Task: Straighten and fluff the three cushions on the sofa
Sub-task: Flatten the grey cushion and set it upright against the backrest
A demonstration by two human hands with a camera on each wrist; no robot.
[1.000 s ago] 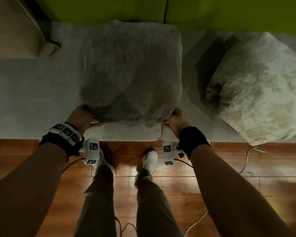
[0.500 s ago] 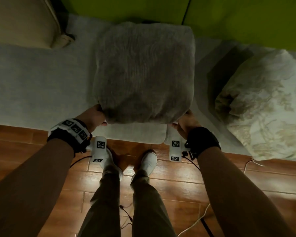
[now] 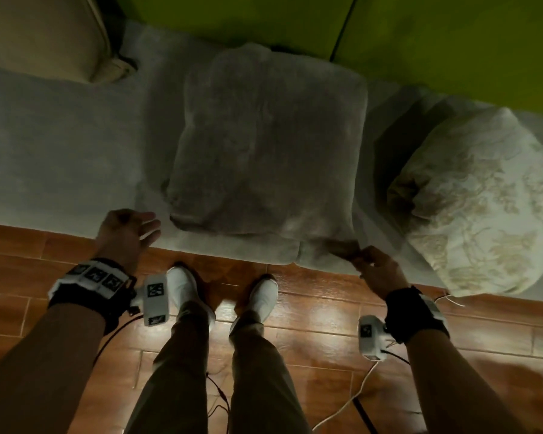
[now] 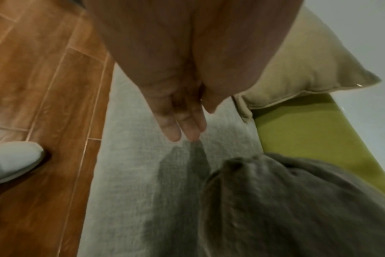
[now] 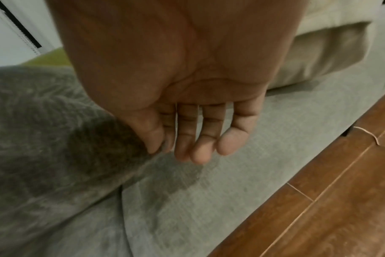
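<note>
sofa (image 3: 60, 145): grey seat, stretches ahead of both hands, long axis left-right; green backrest beyond.
grey cushion (image 3: 264, 145): on seat between the hands and past them, leans toward backrest, near edge at seat front; roughly square, no clear long axis.
floral cushion (image 3: 477, 202): beyond and outboard of right hand, well apart from left hand, lopsided, bulges over seat front edge.
beige cushion (image 3: 41, 36): far beyond left hand, at seat's left end, only partly in frame.
left hand (image 3: 127, 233): fingers straight and loose, holds nothing, just beside grey cushion's near-left corner, not touching; wrist view shows fingertips (image 4: 182, 128) above bare seat.
right hand (image 3: 375, 270): thumb and forefinger pinch grey cushion's near-right corner, other fingers (image 5: 200, 139) hang free over seat.
key relation: grey cushion looks about set; judged next targets lie outboard, floral nearer right hand, beige nearer left hand but farther back, needs longer reach.
writing: none readable; only black-white square marker tags on wrist rigs (image 3: 156, 300), no brand visible.
</note>
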